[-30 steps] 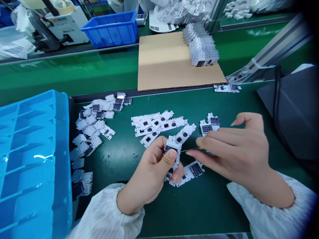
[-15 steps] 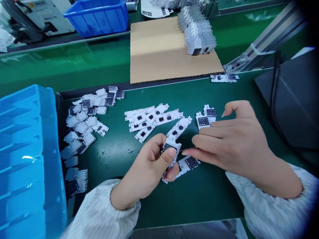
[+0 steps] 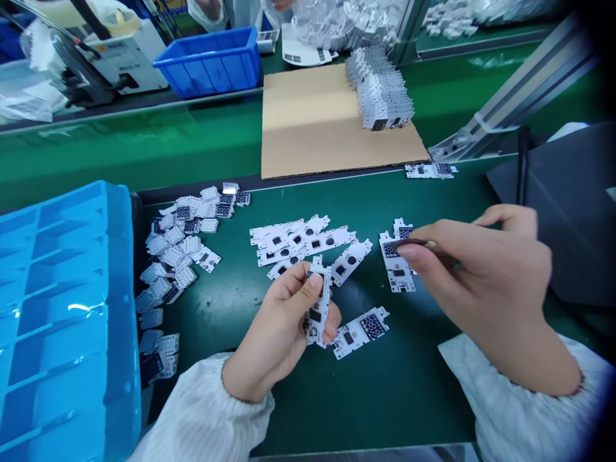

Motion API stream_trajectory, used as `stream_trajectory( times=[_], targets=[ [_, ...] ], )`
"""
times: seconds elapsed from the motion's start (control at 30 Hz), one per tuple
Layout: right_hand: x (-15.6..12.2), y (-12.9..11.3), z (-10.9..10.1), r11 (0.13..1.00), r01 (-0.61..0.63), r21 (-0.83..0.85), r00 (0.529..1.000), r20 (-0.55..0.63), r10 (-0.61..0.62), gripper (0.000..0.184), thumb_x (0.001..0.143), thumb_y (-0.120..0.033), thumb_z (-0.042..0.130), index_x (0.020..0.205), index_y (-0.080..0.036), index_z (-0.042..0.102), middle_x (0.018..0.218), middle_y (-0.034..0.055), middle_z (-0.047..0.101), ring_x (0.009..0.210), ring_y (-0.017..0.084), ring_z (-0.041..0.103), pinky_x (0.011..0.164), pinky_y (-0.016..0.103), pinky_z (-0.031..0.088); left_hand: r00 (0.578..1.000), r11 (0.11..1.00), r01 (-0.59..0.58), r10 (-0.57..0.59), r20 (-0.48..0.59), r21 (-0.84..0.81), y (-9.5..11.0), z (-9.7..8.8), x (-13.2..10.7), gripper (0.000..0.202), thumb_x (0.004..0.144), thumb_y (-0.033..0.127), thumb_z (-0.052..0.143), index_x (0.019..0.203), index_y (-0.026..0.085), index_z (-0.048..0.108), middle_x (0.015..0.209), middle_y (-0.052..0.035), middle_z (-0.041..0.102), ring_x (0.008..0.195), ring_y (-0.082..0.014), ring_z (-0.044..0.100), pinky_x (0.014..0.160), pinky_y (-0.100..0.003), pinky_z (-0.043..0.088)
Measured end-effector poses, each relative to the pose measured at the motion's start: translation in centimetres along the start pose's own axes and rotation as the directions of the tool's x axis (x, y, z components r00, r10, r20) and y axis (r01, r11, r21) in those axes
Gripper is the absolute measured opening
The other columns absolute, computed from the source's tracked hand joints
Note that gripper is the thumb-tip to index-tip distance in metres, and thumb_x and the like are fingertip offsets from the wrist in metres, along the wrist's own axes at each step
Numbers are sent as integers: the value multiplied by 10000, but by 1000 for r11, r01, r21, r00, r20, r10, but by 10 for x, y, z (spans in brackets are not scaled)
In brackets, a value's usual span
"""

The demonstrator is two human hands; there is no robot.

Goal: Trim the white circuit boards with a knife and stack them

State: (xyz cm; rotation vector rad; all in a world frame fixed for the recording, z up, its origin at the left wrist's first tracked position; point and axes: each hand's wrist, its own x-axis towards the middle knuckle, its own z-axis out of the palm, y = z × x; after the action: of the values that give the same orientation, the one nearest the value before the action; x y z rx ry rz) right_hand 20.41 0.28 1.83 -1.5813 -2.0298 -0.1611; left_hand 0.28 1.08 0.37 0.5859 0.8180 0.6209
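My left hand (image 3: 283,321) pinches a white circuit board (image 3: 316,314) upright between thumb and fingers, partly covering it. My right hand (image 3: 481,276) is closed around slim dark tweezers (image 3: 414,242), whose tip points left above a pair of overlapping boards (image 3: 398,280). Another board with a black display block (image 3: 373,326) lies on the green table just right of my left fingers. Beyond my left hand several white boards (image 3: 315,242) are fanned out in a loose pile.
Loose white display blocks (image 3: 173,256) are heaped at left beside a blue compartment tray (image 3: 118,308). A cardboard sheet (image 3: 308,141) at the back bears a stacked row of boards (image 3: 385,96). A blue bin (image 3: 212,64) and a metal post (image 3: 510,90) stand behind; part of another person shows at the top.
My right hand has moved right and up, away from the held board, and turned so the tweezers show. My left hand has rotated the board. The view has tilted slightly up.
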Motion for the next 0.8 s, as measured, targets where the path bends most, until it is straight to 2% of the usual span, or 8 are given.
stream_trajectory(
  times=[0.07, 0.17, 0.3, 0.43, 0.53, 0.67, 0.73, 0.8],
  targets=[
    [-1, -5, 4, 978, -135, 162, 990, 68, 126, 302, 887, -463, 480, 787, -202, 593, 554, -4, 555, 506, 136, 461, 620, 335, 338, 1000, 1000, 2, -2, 13, 1, 0, 0, 0, 138, 915, 300, 462, 843, 183, 454, 609, 16, 569, 534, -81, 534, 524, -191, 414],
    [-3, -19, 12, 849, -311, 427, 926, 338, 169, 243, 805, -451, 595, 903, -229, 603, 699, 3, 609, 589, 143, 519, 518, 263, 369, 999, 999, -43, 43, 10, -12, -3, 3, 1, 91, 914, 257, 462, 921, 181, 511, 799, -7, 590, 707, -92, 563, 642, -211, 453],
    [-4, -32, 18, 687, -501, 526, 830, 517, 209, 195, 751, -374, 641, 870, -226, 596, 731, -4, 587, 592, 121, 510, 503, 227, 405, 984, 983, -176, 176, 7, 52, -7, 6, 3, 69, 896, 206, 486, 929, 198, 546, 894, 8, 567, 773, -65, 503, 736, -177, 424],
    [-2, -32, 17, 610, -571, 549, 799, 543, 259, 135, 766, -336, 598, 816, -212, 586, 666, -14, 567, 563, 111, 497, 501, 217, 398, 952, 911, -301, 305, 29, 283, -16, 2, 3, 162, 873, 202, 507, 1028, 235, 538, 940, -2, 563, 816, -99, 512, 754, -226, 425],
    [-2, -31, 19, 575, -593, 564, 784, 566, 255, 160, 771, -351, 569, 740, -195, 588, 647, -8, 544, 557, 109, 466, 495, 220, 374, 915, 789, -334, 403, -24, 516, -23, 0, 2, 259, 843, 215, 542, 1097, 256, 508, 862, 1, 522, 719, -104, 493, 635, -230, 418],
    [-4, -28, 20, 525, -645, 555, 745, 609, 271, 249, 763, -429, 553, 761, -183, 593, 611, -8, 499, 525, 109, 420, 465, 229, 346, 884, 728, -342, 464, -61, 594, -26, 0, 1, 421, 812, 220, 577, 1196, 287, 419, 834, 15, 473, 677, -101, 487, 584, -226, 423],
    [-4, -18, 15, 578, -641, 505, 763, 498, 412, 293, 749, -476, 557, 770, -186, 595, 603, -3, 500, 511, 117, 416, 459, 244, 338, 883, 727, -342, 465, -62, 595, -24, 0, 1, 380, 831, 231, 548, 1186, 269, 420, 938, -20, 513, 831, -139, 540, 695, -266, 465],
    [-3, 0, 6, 636, -658, 403, 750, 276, 601, 320, 743, -517, 558, 788, -203, 602, 614, 10, 517, 516, 137, 427, 458, 265, 329, 881, 695, -326, 469, -60, 640, -20, 1, 1, 265, 867, 246, 488, 1131, 244, 465, 1037, -53, 525, 962, -173, 534, 798, -314, 465]
  ],
)
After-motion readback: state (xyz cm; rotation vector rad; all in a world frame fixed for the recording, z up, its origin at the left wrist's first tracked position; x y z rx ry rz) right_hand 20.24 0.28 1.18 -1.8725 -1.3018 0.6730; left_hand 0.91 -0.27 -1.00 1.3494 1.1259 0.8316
